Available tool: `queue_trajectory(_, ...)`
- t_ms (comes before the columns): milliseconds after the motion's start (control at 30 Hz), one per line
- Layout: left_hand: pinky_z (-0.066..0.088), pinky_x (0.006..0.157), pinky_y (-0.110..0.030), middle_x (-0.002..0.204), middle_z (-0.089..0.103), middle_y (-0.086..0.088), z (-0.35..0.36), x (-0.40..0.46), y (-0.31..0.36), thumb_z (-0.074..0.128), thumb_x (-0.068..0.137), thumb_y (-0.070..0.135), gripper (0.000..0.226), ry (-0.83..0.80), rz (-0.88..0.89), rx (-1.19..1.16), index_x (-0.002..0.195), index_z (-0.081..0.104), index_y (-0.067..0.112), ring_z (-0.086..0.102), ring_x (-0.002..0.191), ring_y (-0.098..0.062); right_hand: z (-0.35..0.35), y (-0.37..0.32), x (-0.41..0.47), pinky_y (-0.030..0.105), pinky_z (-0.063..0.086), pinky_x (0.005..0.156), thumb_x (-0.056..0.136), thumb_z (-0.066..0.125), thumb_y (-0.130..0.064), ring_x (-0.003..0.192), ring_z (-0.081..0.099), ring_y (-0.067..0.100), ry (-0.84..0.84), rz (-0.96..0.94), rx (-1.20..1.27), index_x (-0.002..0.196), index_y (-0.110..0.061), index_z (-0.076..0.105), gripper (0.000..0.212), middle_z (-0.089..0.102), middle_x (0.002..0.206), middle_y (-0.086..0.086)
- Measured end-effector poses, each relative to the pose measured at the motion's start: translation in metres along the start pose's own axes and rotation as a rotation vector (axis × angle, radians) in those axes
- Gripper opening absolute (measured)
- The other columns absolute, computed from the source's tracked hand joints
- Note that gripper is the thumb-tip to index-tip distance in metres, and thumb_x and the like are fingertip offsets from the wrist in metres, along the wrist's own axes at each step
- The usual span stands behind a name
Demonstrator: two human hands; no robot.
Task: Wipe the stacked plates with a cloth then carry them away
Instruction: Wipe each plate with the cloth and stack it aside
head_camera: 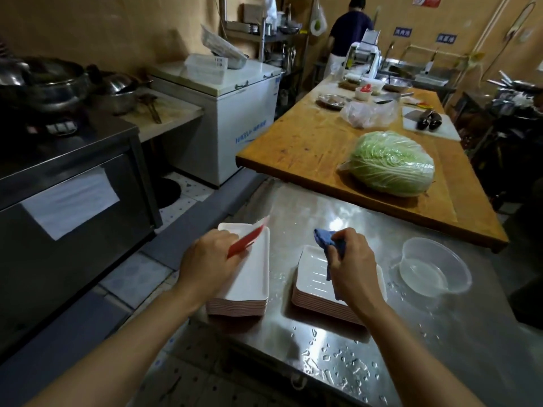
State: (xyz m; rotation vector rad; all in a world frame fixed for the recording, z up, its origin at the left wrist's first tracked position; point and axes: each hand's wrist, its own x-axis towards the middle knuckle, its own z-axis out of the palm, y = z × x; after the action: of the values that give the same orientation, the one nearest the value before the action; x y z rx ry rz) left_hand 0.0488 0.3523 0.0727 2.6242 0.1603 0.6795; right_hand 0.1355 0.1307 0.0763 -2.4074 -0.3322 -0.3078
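Two stacks of rectangular plates, white inside and red outside, stand on a wet steel table point(338, 218). My left hand point(207, 258) holds one plate point(249, 237) tilted on edge over the left stack point(244, 292), its red underside showing. My right hand point(351, 265) grips a blue cloth point(329, 239) above the top plate of the right stack point(313, 277), whose ribbed white inside faces up.
A clear plastic bowl point(435, 268) holding water sits to the right of the stacks. Water drops dot the steel near me. A wooden board point(296, 136) behind carries a wrapped cabbage point(390, 163). A steel cabinet point(67, 183) stands left. A person point(349, 33) stands at the back.
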Motion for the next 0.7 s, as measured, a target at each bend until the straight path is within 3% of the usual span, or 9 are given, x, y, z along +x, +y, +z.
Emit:
queue_trajectory(133, 0.047, 0.037, -0.030, 0.063, 0.061, -0.006, 0.013, -0.015, -0.006, 0.083, 0.063, 0.004, 0.017, -0.058, 0.219, 0.157, 0.065, 0.066, 0.007, 0.057, 0.056, -0.023, 0.005, 0.000, -0.007, 0.024, 0.029, 0.065, 0.089, 0.058, -0.010, 0.088, 0.054, 0.026, -0.010, -0.001, -0.004, 0.103, -0.008, 0.055, 0.015, 0.056, 0.105, 0.012)
queue_trajectory(333, 0.036, 0.033, -0.024, 0.053, 0.054, -0.005, 0.029, -0.027, -0.012, 0.084, 0.045, -0.002, 0.030, -0.167, 0.382, 0.411, 0.053, 0.059, 0.011, 0.054, 0.049, -0.024, 0.007, 0.006, -0.012, 0.021, 0.024, 0.060, 0.089, 0.059, -0.009, 0.078, 0.044, 0.015, 0.001, -0.005, 0.011, 0.101, -0.007, 0.055, 0.013, 0.056, 0.103, 0.010)
queue_trajectory(700, 0.027, 0.033, -0.019, 0.055, 0.052, -0.005, 0.065, -0.046, -0.030, 0.086, 0.031, -0.002, 0.040, -0.320, 0.340, 0.438, 0.053, 0.056, 0.011, 0.050, 0.046, -0.022, 0.006, 0.024, -0.015, 0.024, 0.032, 0.066, 0.090, 0.057, -0.011, 0.079, 0.045, 0.014, -0.012, 0.043, 0.009, 0.103, -0.010, 0.055, 0.013, 0.055, 0.104, 0.007)
